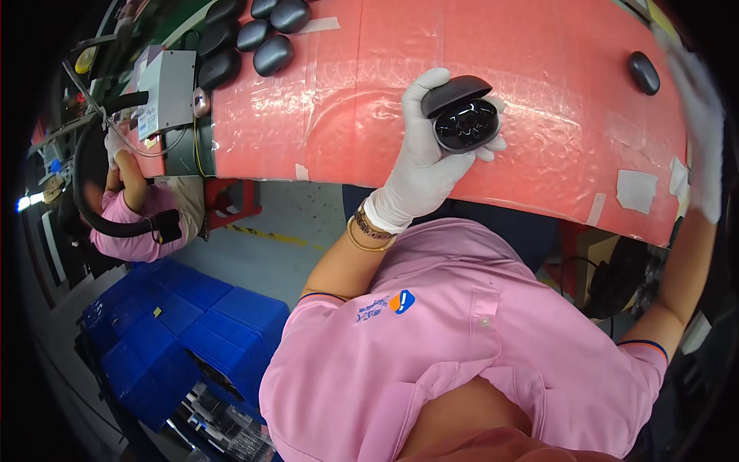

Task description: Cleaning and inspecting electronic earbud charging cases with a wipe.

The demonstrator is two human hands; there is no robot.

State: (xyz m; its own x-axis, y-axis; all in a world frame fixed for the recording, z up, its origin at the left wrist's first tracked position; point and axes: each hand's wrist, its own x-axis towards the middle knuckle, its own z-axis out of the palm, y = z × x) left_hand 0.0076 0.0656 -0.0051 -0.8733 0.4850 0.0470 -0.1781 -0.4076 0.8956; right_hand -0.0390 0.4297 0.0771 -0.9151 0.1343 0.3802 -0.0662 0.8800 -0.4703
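Observation:
My left hand, in a white glove, grips a dark earbud charging case above the red-covered table. The case's lid is raised, and its glossy black inside faces up; whether earbuds sit in it I cannot make out. Far to the right, my gloved right hand is stretched out past the table's side edge. Motion and the picture's rim smear its fingers, and nothing shows clearly in it. Nearest to that hand lies a closed dark case.
Several dark closed cases cluster at the table's far left, beside a grey box-shaped device with cables. White paper pieces stick to the right side of the red table cover. Blue bins stand lower left; another person works beyond.

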